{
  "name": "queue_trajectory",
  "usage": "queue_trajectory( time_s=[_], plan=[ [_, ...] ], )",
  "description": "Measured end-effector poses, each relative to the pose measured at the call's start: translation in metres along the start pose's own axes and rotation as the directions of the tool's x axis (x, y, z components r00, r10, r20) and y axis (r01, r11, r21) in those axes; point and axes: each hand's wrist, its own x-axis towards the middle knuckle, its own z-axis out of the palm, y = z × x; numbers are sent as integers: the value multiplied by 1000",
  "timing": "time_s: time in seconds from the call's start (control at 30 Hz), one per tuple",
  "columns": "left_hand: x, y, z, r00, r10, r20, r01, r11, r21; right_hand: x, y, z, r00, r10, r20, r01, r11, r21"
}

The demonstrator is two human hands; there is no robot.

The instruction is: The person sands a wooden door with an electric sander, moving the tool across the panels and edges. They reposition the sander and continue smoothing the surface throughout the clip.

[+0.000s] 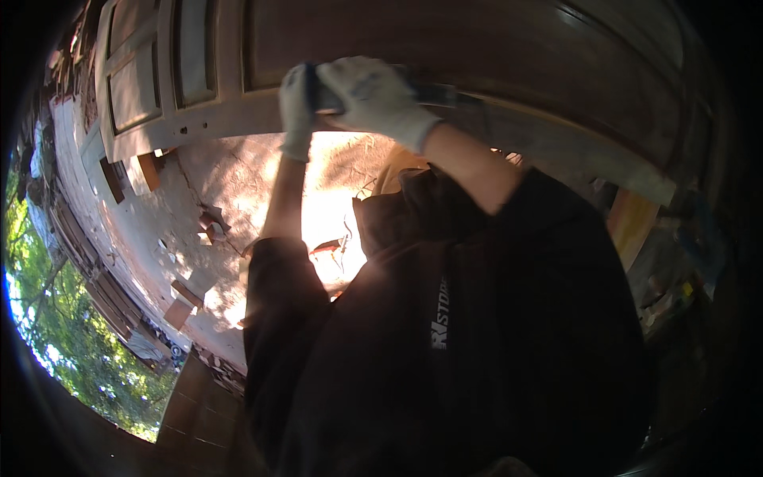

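Observation:
A wooden panelled door (226, 119) lies across the far side, its near edge beneath my hands. Both hands wear whitish gloves with dark patches. My left hand (296, 103) is closed at the left end of a dark, block-like tool (327, 99) at the door's edge. Over the tool's top wraps my right hand (369, 91), its fingers curled and partly smeared. A dark grey flat piece (435, 95) shows just right of the right hand. Whether it belongs to the same tool I cannot tell. My grip hides most of the tool.
Wood offcuts (184, 300) and broken bits (211, 229) lie on the sunlit dirt floor (230, 171). Wooden blocks (147, 171) stand under the door's left end, and a pale timber piece (632, 226) is at right. Stacked boards (111, 298) line the left side.

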Motion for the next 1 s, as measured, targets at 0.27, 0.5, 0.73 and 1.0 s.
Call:
queue_trajectory(
  time_s=[0.27,0.5,0.73,1.0],
  plan=[
    [-7,-35,-115,953,-289,85,295,835,-464,24,-79,44,1000,1,2,-1,1000,12],
    [-104,32,79,991,121,-52,-111,982,156,-108,10,-45,990,23,-136,-4,990,143],
    [-151,150,252,974,58,220,-40,995,-87,-244,97,-135,943,331,-39,-332,943,-27],
    [-162,159,252,882,216,419,-221,975,-38,-266,105,-148,924,378,-59,-383,918,-103]
  ],
)
